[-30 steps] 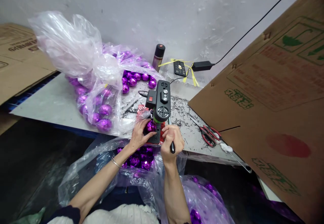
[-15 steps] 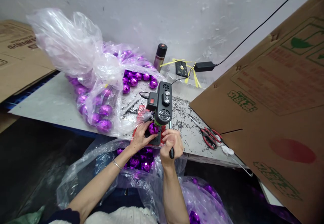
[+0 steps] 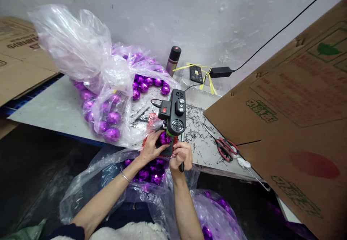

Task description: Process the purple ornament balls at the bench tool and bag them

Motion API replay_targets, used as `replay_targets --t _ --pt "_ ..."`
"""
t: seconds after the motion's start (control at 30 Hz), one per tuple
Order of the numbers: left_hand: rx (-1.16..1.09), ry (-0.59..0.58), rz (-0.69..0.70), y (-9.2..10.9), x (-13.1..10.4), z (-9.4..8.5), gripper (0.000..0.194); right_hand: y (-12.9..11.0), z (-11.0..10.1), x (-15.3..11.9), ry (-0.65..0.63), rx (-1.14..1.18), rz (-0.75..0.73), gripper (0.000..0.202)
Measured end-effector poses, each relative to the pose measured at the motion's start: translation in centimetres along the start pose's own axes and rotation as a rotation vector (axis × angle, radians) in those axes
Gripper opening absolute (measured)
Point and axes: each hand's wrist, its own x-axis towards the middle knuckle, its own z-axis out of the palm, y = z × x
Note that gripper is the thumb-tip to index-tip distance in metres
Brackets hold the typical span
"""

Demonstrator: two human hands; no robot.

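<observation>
At far left lay a brown carton (image 3: 24, 55), its dark print upside down and too unclear to read. Next, a knotted clear bag (image 3: 73, 48) sat on the table (image 3: 43, 102), with shiny purple balls inside and loose ones just beside it. The left hand (image 3: 150, 148) gripped a faceted purple ball (image 3: 165, 138) between thumb and fingers, right under the head of a black machine (image 3: 177, 106) bearing a red switch and round silver buttons. A dark-capped can (image 3: 173, 60) stood behind, its label unreadable. The right hand (image 3: 182, 155) was closed around the machine's lever (image 3: 181, 166). Farther right were a black power adapter (image 3: 221, 72), red-and-black scissors (image 3: 226, 149) among dark shavings, and a large carton (image 3: 271, 124) with green logo lettering, faint red lines I could not read, and a red oval.
</observation>
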Motion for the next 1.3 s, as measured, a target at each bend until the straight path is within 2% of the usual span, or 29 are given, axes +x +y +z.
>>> replay_targets --t 0.77,0.97,1.1,1.2,1.3 --pt "-0.027 -0.02 -0.033 -0.2 0.2 0.3 0.056 0.5 0.5 -0.5 0.056 -0.03 -0.015 0.04" --pt "-0.036 0.003 0.0 -0.1 0.2 0.2 0.056 1.3 0.7 -1.5 0.02 0.005 -0.044 0.039" --pt "-0.045 -0.016 -0.028 -0.2 0.5 0.3 0.057 0.2 0.5 0.4 0.091 0.0 0.036 0.042" --pt "-0.072 -0.027 -0.032 -0.1 0.5 0.3 0.058 -1.7 -0.2 3.1 0.03 -0.028 0.151 0.044" --pt "-0.074 -0.029 0.008 0.4 -0.6 -0.5 0.061 -3.1 -0.9 4.8 -0.04 -0.034 0.238 0.045"
